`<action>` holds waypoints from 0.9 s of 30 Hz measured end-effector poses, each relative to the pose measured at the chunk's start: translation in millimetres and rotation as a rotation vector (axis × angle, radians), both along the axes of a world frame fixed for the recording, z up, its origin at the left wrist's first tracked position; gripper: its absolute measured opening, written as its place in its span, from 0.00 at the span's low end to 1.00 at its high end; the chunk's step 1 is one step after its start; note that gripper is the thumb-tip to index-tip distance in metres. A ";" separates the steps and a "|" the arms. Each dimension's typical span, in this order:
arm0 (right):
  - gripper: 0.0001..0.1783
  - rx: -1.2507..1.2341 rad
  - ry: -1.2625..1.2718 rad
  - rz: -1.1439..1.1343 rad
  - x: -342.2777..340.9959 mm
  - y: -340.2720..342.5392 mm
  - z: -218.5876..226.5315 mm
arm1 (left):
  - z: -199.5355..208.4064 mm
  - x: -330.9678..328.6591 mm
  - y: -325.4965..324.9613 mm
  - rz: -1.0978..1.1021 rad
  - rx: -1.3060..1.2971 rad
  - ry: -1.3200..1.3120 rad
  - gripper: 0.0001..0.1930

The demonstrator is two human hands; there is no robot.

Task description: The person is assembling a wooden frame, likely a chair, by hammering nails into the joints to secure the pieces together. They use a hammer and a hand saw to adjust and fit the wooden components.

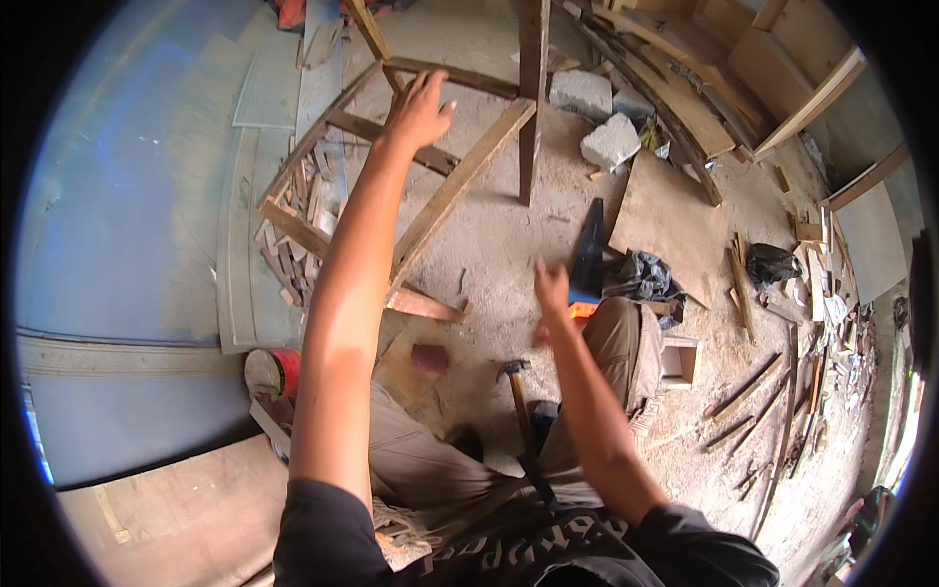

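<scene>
My left hand [418,110] is stretched far forward with its fingers spread, over the wooden frame [445,191] that lies tilted on the dusty floor. It seems to touch or hover at a dark crossbar of that frame; I cannot tell which. My right hand [551,293] is raised in front of me, open and slightly blurred, holding nothing. Below it a hammer [517,391] with a wooden handle lies between my knees. A handsaw [589,256] with a dark blade and orange handle rests just beyond my right hand.
Several short wood offcuts [293,240] are piled left of the frame. Concrete blocks [608,142] and a plywood sheet [670,220] lie ahead on the right, with a dark crumpled bag [646,277]. Long planks and sticks [753,391] litter the right. A red-and-white tin [272,372] sits at left.
</scene>
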State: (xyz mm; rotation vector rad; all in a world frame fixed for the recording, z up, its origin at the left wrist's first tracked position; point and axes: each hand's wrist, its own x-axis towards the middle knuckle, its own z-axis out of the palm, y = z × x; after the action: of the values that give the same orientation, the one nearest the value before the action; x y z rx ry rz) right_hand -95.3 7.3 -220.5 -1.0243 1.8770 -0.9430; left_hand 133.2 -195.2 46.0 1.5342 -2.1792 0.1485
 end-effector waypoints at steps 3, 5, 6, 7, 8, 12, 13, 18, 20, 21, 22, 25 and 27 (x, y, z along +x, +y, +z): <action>0.30 0.381 0.295 0.095 24.3 146.3 -60.6 | -24.4 -19.9 -20.2 -0.087 -0.135 -0.032 0.32; 0.30 0.510 0.523 0.249 34.6 186.8 -71.8 | -32.0 -32.0 -25.1 -0.167 -0.116 -0.012 0.36; 0.28 0.548 0.568 0.344 33.5 197.8 -61.6 | -24.2 -38.3 -17.1 -0.185 -0.076 0.004 0.38; 0.27 0.569 0.607 0.412 33.2 211.0 -63.8 | -19.7 -39.5 -14.6 -0.242 -0.173 0.075 0.35; 0.25 0.588 0.644 0.487 35.2 223.8 -64.5 | -25.1 -34.2 -14.7 -0.233 -0.162 0.070 0.36; 0.18 0.463 0.770 0.665 27.4 267.7 -116.2 | -35.1 -40.1 -60.3 -0.206 -0.146 -0.049 0.39; 0.17 0.477 0.625 0.495 34.5 260.0 -110.8 | -33.7 -35.5 -73.4 -0.218 -0.126 -0.125 0.41; 0.17 0.437 -0.524 0.005 29.8 171.0 -1.2 | -25.7 -46.1 -100.8 -0.191 0.164 -0.261 0.34; 0.15 0.220 -0.765 -0.105 30.0 137.0 78.7 | -31.2 -45.3 -108.2 -0.225 0.113 -0.179 0.27; 0.15 0.173 -0.719 -0.121 35.2 135.0 105.5 | -38.8 -45.2 -107.0 -0.242 0.102 -0.141 0.24; 0.15 0.102 -0.665 -0.127 37.8 128.1 120.7 | -38.6 -48.1 -109.2 -0.249 0.072 -0.154 0.23; 0.18 0.061 -0.609 -0.191 40.1 141.7 127.7 | -44.6 -54.3 -104.2 -0.250 0.007 -0.177 0.20; 0.20 0.166 -0.522 -0.255 32.1 116.1 155.4 | -39.5 -52.4 -101.7 -0.244 0.038 -0.185 0.21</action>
State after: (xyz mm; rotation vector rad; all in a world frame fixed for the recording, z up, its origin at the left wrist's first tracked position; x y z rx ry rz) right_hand -63.1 123.4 -65.1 -0.3904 1.6237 -1.0571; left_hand 80.8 -296.9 6.5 1.3055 -2.5078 0.1762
